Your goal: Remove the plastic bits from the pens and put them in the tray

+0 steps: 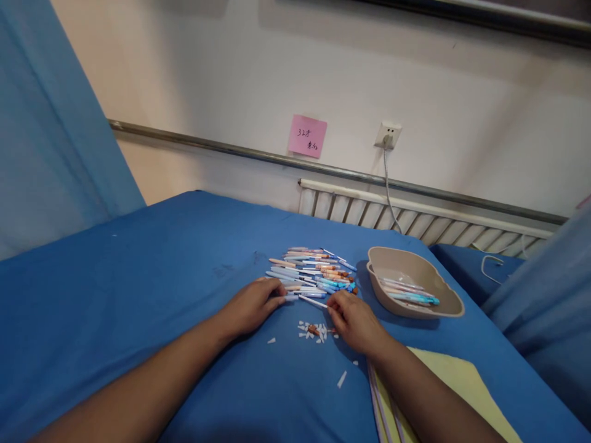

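My left hand [253, 306] is closed, thumb and forefinger pinching the end of a short pale lilac pen barrel [290, 298]. My right hand [355, 319] holds a thin white pen refill [313, 301] by its right end; its other end points at the barrel, and I cannot tell if they touch. Just beyond both hands lies a pile of disassembled pens [307, 271], with white, blue and peach barrels and brown or blue decorated ends. Nearer to me is a cluster of small white cone-shaped tips [322, 335] around a brown piece [314, 330].
A beige basin [415, 271] with several pens [409, 295] stands at the right. Yellow folded sheets [443, 363] lie under my right forearm. Loose white pieces [341, 379] are scattered on the blue cloth [184, 264]. Behind are a radiator [351, 206] and a plugged-in cable [388, 191].
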{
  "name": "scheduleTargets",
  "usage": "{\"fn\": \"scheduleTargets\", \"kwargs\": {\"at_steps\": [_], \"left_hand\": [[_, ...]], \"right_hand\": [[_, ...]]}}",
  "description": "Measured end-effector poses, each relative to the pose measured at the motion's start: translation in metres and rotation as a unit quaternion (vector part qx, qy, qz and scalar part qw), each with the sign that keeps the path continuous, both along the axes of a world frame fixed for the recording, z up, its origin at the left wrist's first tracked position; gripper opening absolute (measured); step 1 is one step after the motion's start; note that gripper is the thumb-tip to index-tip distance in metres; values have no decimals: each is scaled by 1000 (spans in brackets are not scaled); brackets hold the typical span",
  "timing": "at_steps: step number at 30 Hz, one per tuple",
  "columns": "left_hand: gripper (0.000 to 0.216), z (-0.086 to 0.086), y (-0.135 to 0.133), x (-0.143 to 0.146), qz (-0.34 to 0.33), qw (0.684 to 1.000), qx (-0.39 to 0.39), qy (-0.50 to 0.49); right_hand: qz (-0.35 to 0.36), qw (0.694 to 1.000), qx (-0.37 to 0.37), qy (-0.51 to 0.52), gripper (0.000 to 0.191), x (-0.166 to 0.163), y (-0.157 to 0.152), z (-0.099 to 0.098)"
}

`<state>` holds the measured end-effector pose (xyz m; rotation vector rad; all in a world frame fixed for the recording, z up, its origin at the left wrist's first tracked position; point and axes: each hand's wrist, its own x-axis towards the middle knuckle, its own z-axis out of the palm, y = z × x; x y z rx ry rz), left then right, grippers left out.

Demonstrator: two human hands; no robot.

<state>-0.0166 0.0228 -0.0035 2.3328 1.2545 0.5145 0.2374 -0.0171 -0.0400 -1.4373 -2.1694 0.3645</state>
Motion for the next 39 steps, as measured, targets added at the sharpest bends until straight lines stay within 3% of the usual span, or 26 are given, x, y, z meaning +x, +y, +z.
{"fn": "scheduleTargets", "kwargs": {"at_steps": [4, 7, 14, 19, 31, 34, 39], "left_hand": [[17, 0, 1, 0, 20, 999, -29, -16], [20, 0, 1, 0, 35, 998, -41, -27], [23, 2, -1, 1, 8, 998, -39, -56], [23, 0, -4, 4, -27, 997, -29, -72], [22, 2, -11, 9, -56, 994, -47, -80], [23, 4, -14, 12, -57, 989, -90, -99], [24, 5, -20, 18, -73, 958, -224, -162]], "right_hand": [[-64, 987, -11, 148, 14, 4, 7, -7], [-106, 956, -22, 271, 20, 9, 12, -10], [-103, 882, -20, 459, 28, 10, 16, -5], [-100, 872, -21, 479, 28, 7, 13, 0], [-65, 885, -40, 459, 27, 5, 11, -1], [-40, 894, -62, 443, 26, 0, 6, 2], [-10, 899, -107, 424, 25, -11, -6, 7]]}}
